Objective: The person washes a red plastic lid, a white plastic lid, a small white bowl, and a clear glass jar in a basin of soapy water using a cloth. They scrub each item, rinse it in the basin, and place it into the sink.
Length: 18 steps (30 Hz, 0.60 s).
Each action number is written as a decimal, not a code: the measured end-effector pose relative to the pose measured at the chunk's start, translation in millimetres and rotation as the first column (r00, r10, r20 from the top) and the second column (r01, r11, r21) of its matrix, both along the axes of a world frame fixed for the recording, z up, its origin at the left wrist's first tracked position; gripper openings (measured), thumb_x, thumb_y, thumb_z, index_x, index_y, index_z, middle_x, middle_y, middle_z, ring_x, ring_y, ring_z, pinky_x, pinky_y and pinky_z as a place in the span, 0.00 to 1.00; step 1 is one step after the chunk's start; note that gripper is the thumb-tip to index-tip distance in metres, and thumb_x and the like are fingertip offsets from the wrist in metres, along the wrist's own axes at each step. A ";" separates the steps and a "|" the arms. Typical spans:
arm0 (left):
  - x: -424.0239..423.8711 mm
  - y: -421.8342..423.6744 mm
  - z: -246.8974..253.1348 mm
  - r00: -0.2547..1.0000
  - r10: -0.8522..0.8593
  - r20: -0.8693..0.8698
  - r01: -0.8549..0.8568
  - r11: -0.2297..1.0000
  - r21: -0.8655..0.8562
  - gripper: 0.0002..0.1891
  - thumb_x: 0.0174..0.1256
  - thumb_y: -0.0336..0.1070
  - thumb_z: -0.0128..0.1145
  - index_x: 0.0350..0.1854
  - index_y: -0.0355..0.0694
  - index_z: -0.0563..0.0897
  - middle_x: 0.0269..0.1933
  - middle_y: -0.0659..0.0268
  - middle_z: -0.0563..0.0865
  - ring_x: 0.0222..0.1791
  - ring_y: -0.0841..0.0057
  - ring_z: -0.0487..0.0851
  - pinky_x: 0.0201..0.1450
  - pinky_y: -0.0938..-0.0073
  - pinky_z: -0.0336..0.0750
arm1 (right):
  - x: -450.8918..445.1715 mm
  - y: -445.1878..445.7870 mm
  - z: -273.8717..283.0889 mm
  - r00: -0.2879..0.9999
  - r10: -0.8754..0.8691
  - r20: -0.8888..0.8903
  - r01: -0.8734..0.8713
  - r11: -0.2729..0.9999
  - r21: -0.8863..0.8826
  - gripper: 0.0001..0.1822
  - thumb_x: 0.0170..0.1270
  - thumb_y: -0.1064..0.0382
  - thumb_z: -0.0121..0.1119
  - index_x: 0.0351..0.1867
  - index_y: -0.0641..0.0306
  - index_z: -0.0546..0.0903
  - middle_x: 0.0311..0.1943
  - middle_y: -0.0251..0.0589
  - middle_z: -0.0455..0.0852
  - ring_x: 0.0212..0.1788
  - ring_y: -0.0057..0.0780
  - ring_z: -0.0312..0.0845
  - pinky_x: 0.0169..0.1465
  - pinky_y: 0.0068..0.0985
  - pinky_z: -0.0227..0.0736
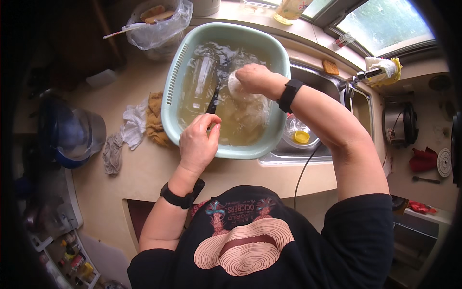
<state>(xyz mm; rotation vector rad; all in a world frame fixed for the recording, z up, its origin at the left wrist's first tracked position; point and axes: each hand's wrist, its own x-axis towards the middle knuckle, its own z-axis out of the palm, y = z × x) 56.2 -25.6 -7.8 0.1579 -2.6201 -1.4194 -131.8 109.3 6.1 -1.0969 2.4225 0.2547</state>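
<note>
A pale green plastic basin [167,119] holds cloudy, yellowish water [231,126]. My left hand [200,141] is at its near rim, with thumb and forefinger curled around the end of a long black handle [213,101]. That handle slants away into the water, and its far end is hard to make out. Over the middle of the basin, my right hand [254,79] grips a white, wet thing [236,88], perhaps a cloth, partly hidden by the fingers and water. Ripples spread around it. A clear, ribbed shape [202,79] shows in the water on the left.
Right of the basin is a steel sink [317,83] with a clear container and yellow cap [301,137]. A brown cloth [156,117], white cloth [134,124] and grey cloth [113,153] lie left. A plastic-bag-lined bin [158,32] stands behind; a faucet [366,74] rises at right.
</note>
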 end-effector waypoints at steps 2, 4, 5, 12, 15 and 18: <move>-0.3 0.4 1.0 1.000 0.003 0.015 -0.003 1.000 0.009 0.04 0.57 0.30 0.57 0.34 0.40 0.80 0.36 0.62 0.83 0.35 0.61 0.81 0.37 0.67 0.75 | -2.5 1.8 -5.4 0.997 0.038 0.061 -0.036 0.999 -0.036 0.11 0.51 0.65 0.58 0.35 0.65 0.85 0.37 0.50 0.85 0.44 0.46 0.81 0.46 0.36 0.76; 0.3 -0.1 -0.9 1.000 0.001 0.002 -0.001 1.000 -0.010 0.04 0.57 0.30 0.57 0.34 0.40 0.80 0.36 0.62 0.83 0.34 0.61 0.81 0.37 0.67 0.75 | -4.7 4.3 -1.3 1.000 0.001 -0.003 -0.001 0.999 -0.048 0.11 0.51 0.65 0.58 0.35 0.65 0.85 0.37 0.50 0.85 0.43 0.45 0.81 0.46 0.36 0.76; 0.6 -0.4 -1.4 1.000 0.000 -0.005 0.000 1.000 -0.020 0.04 0.57 0.30 0.57 0.34 0.40 0.80 0.36 0.62 0.83 0.34 0.61 0.81 0.37 0.66 0.75 | -5.1 4.6 0.2 0.999 -0.018 -0.035 0.016 0.998 -0.054 0.11 0.51 0.65 0.58 0.36 0.65 0.85 0.37 0.50 0.85 0.43 0.45 0.81 0.46 0.36 0.76; -0.4 0.2 -0.7 1.000 -0.007 -0.003 0.007 1.000 -0.023 0.04 0.57 0.30 0.57 0.34 0.40 0.79 0.35 0.61 0.83 0.34 0.61 0.81 0.37 0.66 0.75 | -2.3 4.7 -8.4 1.000 -0.010 -0.029 0.009 1.000 -0.017 0.12 0.49 0.67 0.58 0.36 0.64 0.85 0.36 0.49 0.86 0.43 0.45 0.82 0.44 0.36 0.77; -1.0 0.2 0.4 1.000 -0.011 0.004 0.012 1.000 -0.015 0.04 0.57 0.30 0.57 0.34 0.40 0.79 0.35 0.61 0.83 0.34 0.61 0.81 0.36 0.66 0.75 | -5.9 10.1 -3.9 1.000 -0.009 0.001 0.009 0.996 -0.093 0.10 0.50 0.63 0.54 0.32 0.60 0.85 0.33 0.48 0.85 0.38 0.46 0.81 0.43 0.37 0.75; -0.8 0.1 0.8 1.000 -0.008 0.007 0.008 1.000 -0.008 0.04 0.57 0.30 0.57 0.34 0.40 0.79 0.34 0.61 0.83 0.33 0.61 0.81 0.36 0.66 0.75 | -3.5 10.6 -4.8 0.999 -0.020 0.032 0.023 0.995 -0.100 0.10 0.49 0.63 0.55 0.31 0.61 0.84 0.31 0.49 0.85 0.38 0.46 0.81 0.43 0.37 0.75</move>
